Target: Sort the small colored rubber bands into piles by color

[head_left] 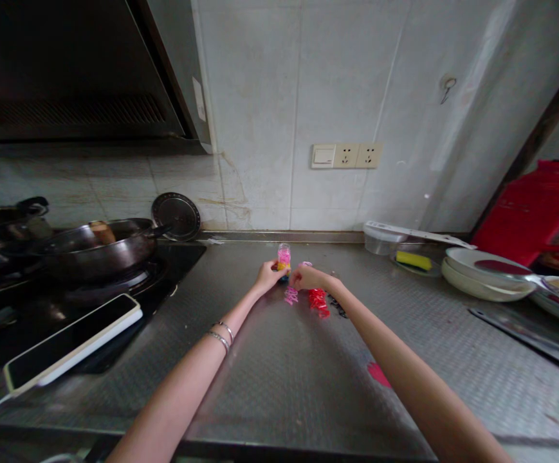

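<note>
My left hand [270, 275] is closed around a small clear jar [284, 252], which stands upright with pink, yellow and dark blue bits inside. Close by on its right, my right hand [307, 278] points downward with its fingers drawn together; what they pinch, if anything, is too small to make out. Just under those fingertips lies a little heap of pink bands [291, 295]. A pile of red bands [318, 302] rests beneath my right wrist, and some black bands [338, 307] lie beyond it, partly covered by my forearm.
On the left are a stove with a wok [100, 251] and a phone [71, 341] on a white block. To the right stand stacked bowls [482, 289], a yellow sponge [413, 260], a plastic tub [380, 242], a knife [525, 334] and a red jug [525, 212]. A tiled wall closes the back.
</note>
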`<state>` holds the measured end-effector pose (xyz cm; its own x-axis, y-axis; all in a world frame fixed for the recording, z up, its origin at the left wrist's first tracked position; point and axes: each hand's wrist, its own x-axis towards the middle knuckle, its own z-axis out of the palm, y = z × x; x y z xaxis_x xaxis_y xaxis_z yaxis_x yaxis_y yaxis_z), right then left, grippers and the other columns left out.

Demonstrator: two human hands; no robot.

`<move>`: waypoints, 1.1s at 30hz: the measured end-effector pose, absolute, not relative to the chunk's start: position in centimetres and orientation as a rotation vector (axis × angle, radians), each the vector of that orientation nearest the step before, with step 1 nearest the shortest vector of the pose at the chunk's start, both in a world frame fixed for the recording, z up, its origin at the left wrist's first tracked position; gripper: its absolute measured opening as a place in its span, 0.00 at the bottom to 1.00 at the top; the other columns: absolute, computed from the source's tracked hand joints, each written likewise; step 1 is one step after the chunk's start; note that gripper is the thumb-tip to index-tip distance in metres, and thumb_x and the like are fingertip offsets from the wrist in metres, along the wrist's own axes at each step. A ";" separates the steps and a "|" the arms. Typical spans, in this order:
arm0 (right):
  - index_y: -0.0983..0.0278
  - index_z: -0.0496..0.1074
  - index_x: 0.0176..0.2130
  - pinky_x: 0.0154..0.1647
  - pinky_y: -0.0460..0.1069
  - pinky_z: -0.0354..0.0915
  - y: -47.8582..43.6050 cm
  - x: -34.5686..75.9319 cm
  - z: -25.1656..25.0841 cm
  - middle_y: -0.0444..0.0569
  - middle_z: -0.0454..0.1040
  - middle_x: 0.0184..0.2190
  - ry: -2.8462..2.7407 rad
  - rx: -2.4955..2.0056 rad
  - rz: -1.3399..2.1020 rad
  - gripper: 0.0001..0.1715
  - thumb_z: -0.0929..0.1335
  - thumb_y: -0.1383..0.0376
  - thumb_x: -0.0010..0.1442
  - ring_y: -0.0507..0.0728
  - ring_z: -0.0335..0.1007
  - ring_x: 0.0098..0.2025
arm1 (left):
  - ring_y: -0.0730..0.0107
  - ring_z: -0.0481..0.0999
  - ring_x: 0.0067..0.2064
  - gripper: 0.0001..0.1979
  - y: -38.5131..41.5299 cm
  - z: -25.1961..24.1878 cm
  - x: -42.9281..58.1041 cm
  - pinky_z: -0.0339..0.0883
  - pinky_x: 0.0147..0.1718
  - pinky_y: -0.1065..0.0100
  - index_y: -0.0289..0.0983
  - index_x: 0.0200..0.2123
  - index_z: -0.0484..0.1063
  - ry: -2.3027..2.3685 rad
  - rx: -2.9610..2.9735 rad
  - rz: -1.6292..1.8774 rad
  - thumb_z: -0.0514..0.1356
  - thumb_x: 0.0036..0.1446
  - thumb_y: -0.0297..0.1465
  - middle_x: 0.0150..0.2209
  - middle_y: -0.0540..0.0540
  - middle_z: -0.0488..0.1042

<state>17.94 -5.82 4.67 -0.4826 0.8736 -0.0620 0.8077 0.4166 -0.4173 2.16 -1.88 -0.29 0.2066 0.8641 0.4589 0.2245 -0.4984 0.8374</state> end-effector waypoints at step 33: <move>0.66 0.70 0.39 0.25 0.41 0.57 -9.6 16.0 5.9 0.49 0.73 0.34 -2.751 -1.439 0.350 0.21 0.68 0.65 0.41 0.52 0.67 0.30 | 0.67 0.73 0.33 0.18 -2.1 -0.1 1.9 0.65 0.33 0.69 0.30 0.37 0.72 0.997 1.908 1.294 0.62 0.42 0.35 0.34 0.42 0.76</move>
